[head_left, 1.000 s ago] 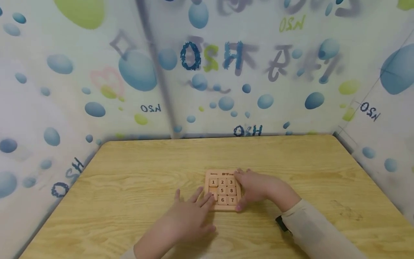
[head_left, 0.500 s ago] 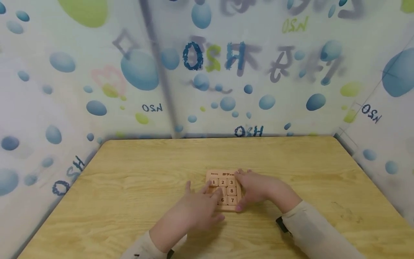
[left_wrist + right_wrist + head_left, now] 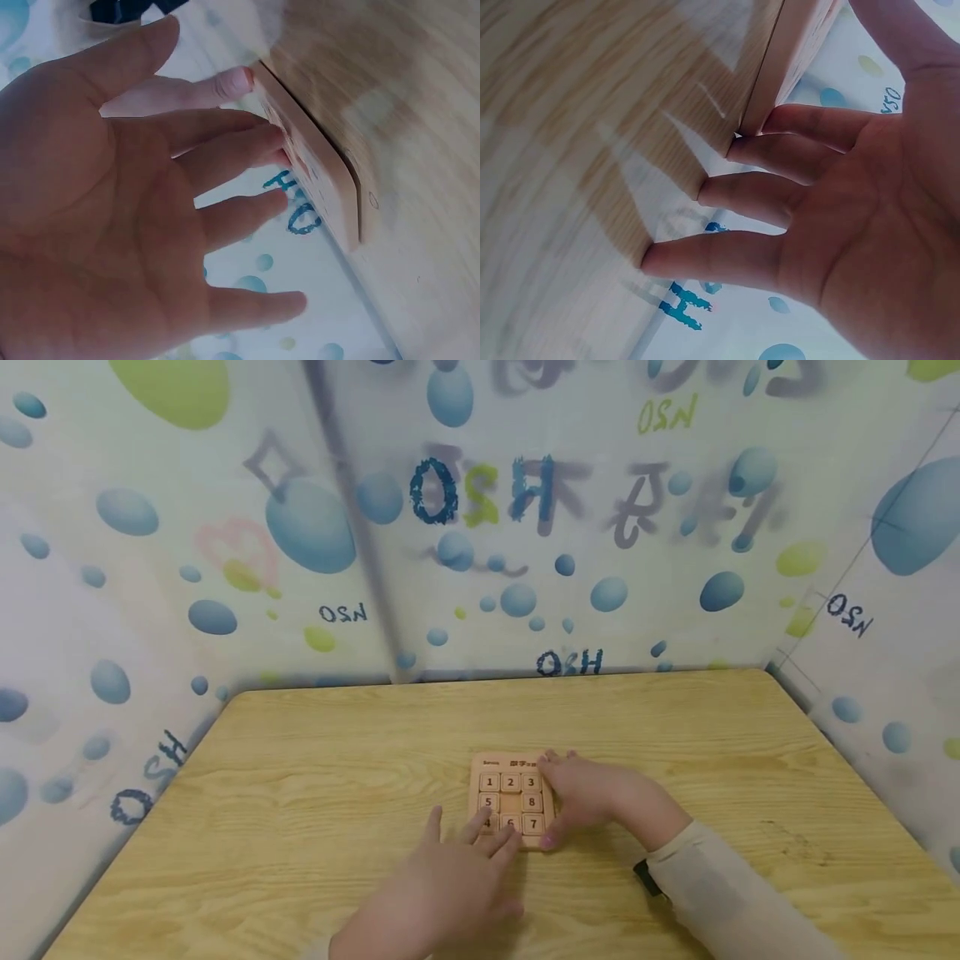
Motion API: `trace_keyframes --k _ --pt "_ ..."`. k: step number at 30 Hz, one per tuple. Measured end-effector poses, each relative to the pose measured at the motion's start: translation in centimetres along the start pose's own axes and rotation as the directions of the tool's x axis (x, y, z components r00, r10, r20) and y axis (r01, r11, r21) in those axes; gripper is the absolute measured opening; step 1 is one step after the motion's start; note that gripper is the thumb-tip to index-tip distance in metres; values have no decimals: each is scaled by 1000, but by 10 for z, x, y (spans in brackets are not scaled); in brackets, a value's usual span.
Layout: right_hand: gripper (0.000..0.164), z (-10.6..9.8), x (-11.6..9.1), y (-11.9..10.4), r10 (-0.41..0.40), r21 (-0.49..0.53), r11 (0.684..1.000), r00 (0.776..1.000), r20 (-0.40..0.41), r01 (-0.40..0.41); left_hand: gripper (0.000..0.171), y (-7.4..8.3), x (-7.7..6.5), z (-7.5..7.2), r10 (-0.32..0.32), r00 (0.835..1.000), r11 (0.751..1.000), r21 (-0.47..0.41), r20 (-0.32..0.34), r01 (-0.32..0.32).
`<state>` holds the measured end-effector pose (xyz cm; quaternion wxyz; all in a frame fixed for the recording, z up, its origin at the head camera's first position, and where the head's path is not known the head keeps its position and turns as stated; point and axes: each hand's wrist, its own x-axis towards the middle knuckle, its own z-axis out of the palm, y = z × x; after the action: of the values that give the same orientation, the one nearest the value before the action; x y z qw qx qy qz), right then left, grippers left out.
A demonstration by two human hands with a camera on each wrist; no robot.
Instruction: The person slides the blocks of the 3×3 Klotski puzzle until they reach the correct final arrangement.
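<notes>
A wooden sliding number puzzle lies on the wooden table in the head view. Its rows read 1, 2, 3, then the 5 tile, a gap and the 8 tile, then 4, 6 and 7. My left hand reaches in from the front with spread fingers, its fingertips over the 4 and 6 tiles. My right hand holds the puzzle by its right side, thumb at the lower corner and index finger at the upper one. In the right wrist view the other fingertips rest on the table beside the board.
The wooden table extends around the puzzle on all sides. Behind it stands a pale wall printed with blue and green drops and lettering. A dark band shows at the right sleeve.
The 4 tile has gone down to the bottom left corner, and the 5 tile has slid left, leaving the gap in the centre. My left fingertips have shifted to the bottom row; my right hand keeps its hold.
</notes>
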<state>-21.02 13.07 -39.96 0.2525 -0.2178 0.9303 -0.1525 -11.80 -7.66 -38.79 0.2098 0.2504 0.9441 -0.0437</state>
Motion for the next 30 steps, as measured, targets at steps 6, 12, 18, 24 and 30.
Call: trace_keyframes --k 6,12,18,24,30 --pt "121 1 0 -2 5 6 1000 1000 2 -5 78 2 -6 3 -2 1000 1000 9 30 2" --pt "119 2 0 0 23 12 1000 1000 4 -23 80 4 -7 3 8 1000 1000 22 12 -8" --pt "117 3 1 2 27 24 999 1000 9 -27 84 8 5 5 -7 999 997 73 -47 10" --pt "118 7 2 5 27 32 999 999 23 -28 83 9 9 5 -33 996 997 67 -86 39" --pt "118 2 3 2 12 10 1000 1000 11 -12 84 3 -5 4 -42 995 998 39 -87 46"
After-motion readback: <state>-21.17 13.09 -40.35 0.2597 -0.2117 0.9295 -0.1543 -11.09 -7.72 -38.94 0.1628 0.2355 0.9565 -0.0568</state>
